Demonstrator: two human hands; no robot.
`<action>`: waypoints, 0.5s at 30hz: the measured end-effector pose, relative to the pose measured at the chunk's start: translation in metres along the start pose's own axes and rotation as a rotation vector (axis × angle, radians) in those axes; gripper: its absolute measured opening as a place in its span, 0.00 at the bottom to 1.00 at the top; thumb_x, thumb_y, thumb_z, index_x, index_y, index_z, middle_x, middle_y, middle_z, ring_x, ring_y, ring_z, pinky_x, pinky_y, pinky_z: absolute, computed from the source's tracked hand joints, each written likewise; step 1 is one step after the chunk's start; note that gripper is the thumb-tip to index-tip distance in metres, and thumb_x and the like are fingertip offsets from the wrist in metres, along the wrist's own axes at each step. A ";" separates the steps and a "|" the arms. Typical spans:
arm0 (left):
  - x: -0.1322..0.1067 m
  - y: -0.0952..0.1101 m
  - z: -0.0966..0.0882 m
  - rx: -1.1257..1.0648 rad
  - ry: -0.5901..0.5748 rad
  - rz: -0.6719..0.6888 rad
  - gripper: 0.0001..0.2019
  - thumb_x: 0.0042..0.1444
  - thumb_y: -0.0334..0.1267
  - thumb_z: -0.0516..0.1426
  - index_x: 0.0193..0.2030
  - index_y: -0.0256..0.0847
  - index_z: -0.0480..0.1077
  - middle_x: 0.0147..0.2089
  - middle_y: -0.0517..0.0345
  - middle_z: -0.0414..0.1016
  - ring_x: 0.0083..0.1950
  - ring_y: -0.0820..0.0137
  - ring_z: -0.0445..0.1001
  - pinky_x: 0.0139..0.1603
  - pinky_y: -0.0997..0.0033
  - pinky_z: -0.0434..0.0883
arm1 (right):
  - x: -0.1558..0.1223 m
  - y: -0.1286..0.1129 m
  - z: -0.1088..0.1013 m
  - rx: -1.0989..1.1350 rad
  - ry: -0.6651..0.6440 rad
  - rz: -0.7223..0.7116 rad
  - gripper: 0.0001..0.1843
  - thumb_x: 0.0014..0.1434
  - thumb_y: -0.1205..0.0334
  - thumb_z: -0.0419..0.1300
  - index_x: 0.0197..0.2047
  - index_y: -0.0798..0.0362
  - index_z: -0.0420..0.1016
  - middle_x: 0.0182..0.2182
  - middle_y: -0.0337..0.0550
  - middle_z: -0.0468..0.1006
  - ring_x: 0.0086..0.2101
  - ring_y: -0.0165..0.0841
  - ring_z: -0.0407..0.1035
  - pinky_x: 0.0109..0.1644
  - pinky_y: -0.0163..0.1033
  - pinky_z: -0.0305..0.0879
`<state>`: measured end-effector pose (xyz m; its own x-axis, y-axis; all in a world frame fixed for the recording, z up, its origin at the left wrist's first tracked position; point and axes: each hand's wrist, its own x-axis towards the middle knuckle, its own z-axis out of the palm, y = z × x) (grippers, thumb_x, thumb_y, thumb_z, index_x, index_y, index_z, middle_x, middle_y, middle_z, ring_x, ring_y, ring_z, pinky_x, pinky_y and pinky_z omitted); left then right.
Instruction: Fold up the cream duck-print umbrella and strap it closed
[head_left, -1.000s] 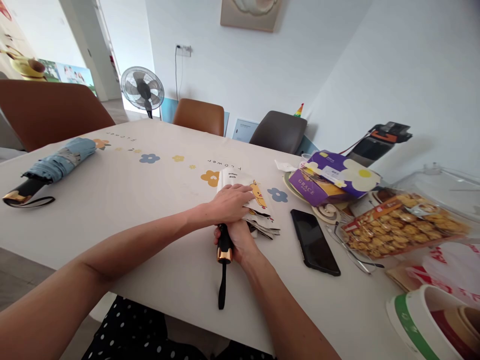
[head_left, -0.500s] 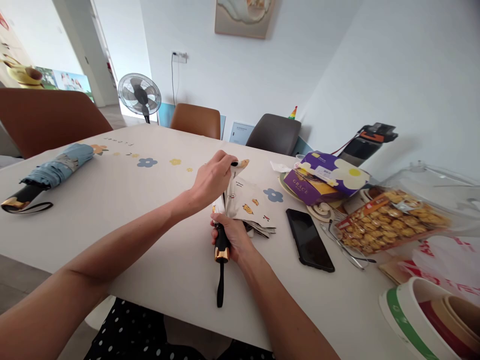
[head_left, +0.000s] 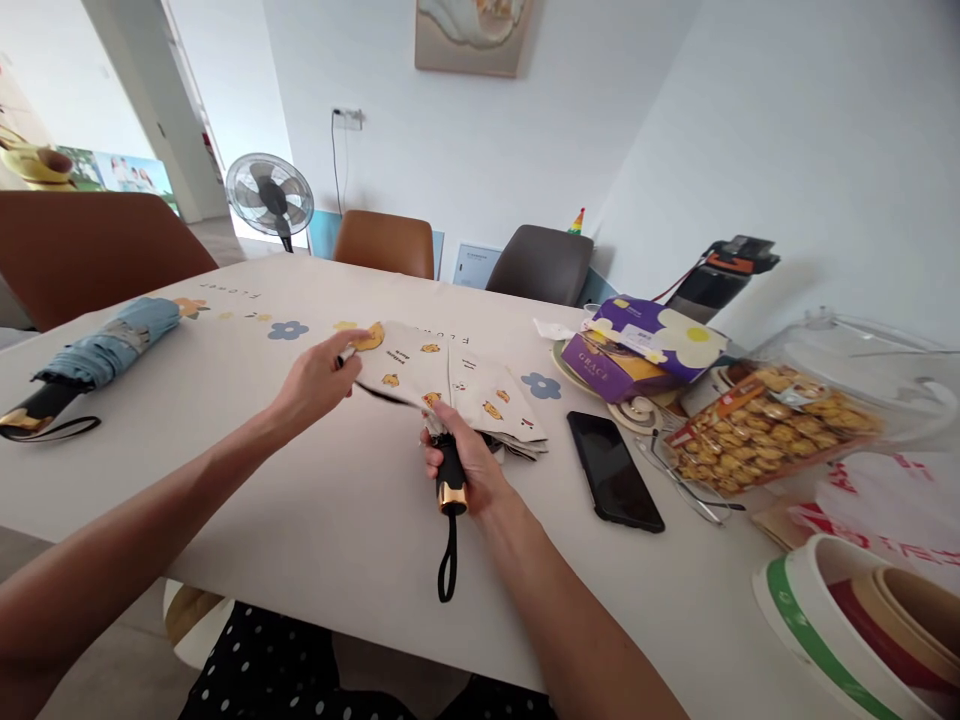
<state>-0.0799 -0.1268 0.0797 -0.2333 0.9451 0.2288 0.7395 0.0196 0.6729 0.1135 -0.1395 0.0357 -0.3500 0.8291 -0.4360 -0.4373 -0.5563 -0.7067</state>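
Note:
A cream folding umbrella (head_left: 491,398) with small yellow cartoon prints lies collapsed on the table, its canopy loose. My right hand (head_left: 474,458) wraps round the top of its black handle, just below the canopy. A gold end cap and a black wrist strap (head_left: 448,565) show beneath that hand. To the left, my left hand (head_left: 321,378) pinches the edge of one canopy panel and holds it stretched out sideways. A blue folded umbrella (head_left: 124,345) with a black and gold handle rests at the table's left.
On the right lie a black phone (head_left: 615,470), eyeglasses (head_left: 694,490), a purple box (head_left: 637,345), a clear tub of cookies (head_left: 772,425) and a white and green roll (head_left: 787,610). A dark bottle (head_left: 712,280) stands behind. Chairs (head_left: 384,243) and a fan (head_left: 270,195) are beyond the table (head_left: 300,520).
My left hand has moved left and toward me, drawing a canopy panel out flat. My right hand still grips the handle. The view has shifted slightly.

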 end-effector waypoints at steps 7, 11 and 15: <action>-0.008 -0.042 0.012 -0.083 -0.208 -0.193 0.12 0.46 0.40 0.49 0.34 0.45 0.72 0.23 0.61 0.70 0.24 0.72 0.67 0.23 0.75 0.62 | 0.001 0.003 -0.001 -0.070 0.076 0.011 0.15 0.48 0.54 0.64 0.31 0.55 0.66 0.22 0.36 0.66 0.15 0.22 0.57 0.14 0.30 0.58; -0.004 -0.053 0.015 0.197 -0.328 -0.110 0.10 0.45 0.40 0.50 0.31 0.47 0.72 0.25 0.61 0.71 0.26 0.69 0.68 0.23 0.73 0.58 | 0.003 0.006 -0.004 -0.139 0.089 0.009 0.09 0.48 0.63 0.62 0.24 0.57 0.65 0.19 0.36 0.65 0.14 0.22 0.56 0.14 0.30 0.58; -0.004 -0.053 0.014 0.343 -0.170 -0.028 0.10 0.49 0.40 0.49 0.32 0.47 0.70 0.34 0.59 0.75 0.34 0.65 0.70 0.28 0.70 0.60 | 0.005 0.009 -0.007 -0.195 0.095 0.028 0.10 0.48 0.62 0.62 0.22 0.57 0.65 0.15 0.36 0.63 0.14 0.23 0.56 0.15 0.30 0.58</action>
<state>-0.1097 -0.1269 0.0336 -0.1693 0.9827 0.0745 0.9093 0.1266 0.3965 0.1133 -0.1397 0.0237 -0.2758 0.8201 -0.5014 -0.2569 -0.5655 -0.7837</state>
